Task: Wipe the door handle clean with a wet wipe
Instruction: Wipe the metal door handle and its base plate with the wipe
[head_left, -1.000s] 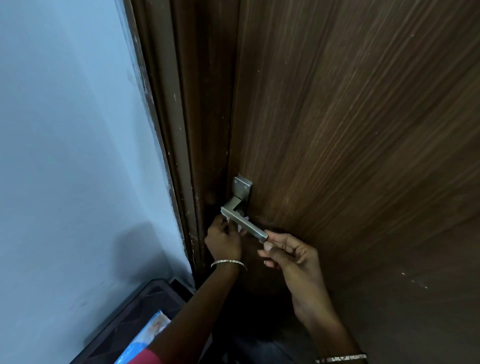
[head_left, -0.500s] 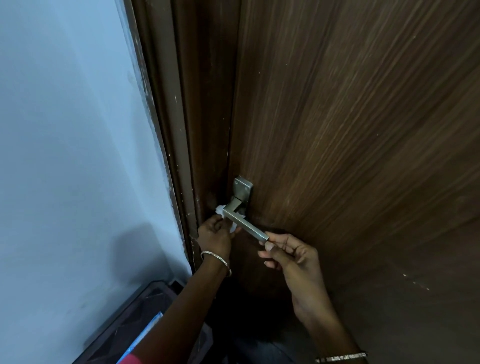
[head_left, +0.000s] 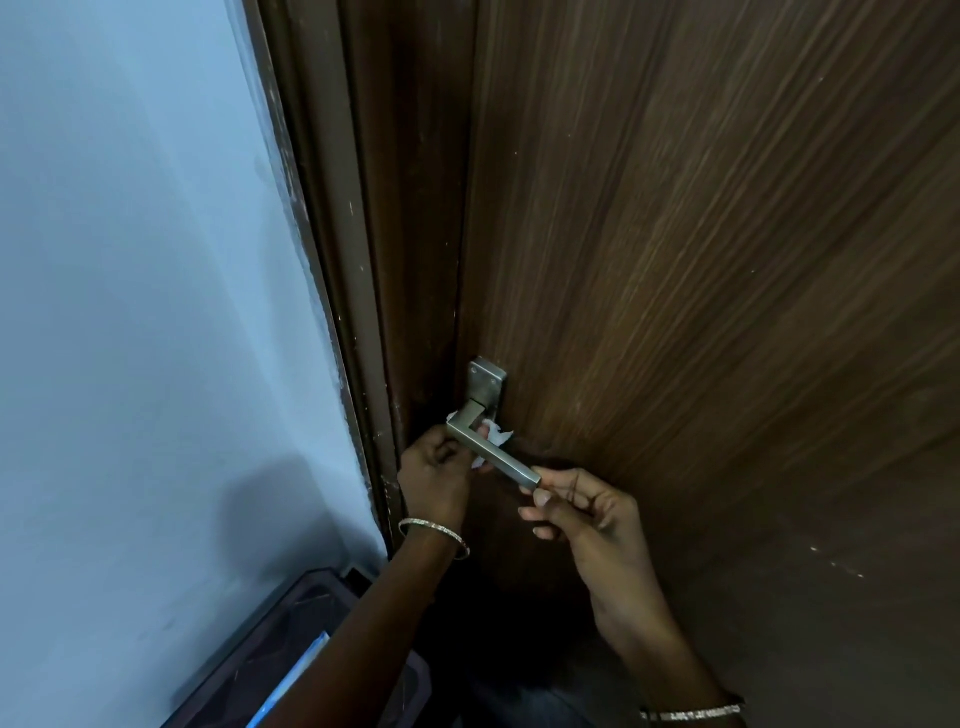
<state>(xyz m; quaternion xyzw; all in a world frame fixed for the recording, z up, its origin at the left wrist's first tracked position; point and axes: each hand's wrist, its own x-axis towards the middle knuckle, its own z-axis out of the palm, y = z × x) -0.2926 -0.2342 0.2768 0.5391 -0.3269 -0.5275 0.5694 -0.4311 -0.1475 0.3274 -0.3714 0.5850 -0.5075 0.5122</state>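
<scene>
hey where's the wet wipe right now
In the head view, the wet wipe is bunched in the left hand, pressed behind the door handle near its bend, just below the mounting plate.

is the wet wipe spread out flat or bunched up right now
Bunched up. The wet wipe shows only as crumpled white folds poking out behind the door handle, pressed there by the left hand.

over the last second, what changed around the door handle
The left hand dropped slightly and worked the wet wipe around the lever's bend, so white wipe now shows behind the door handle, toward the door. The right hand stayed at the lever's free end, steadying it. The handle itself has not turned.
</scene>
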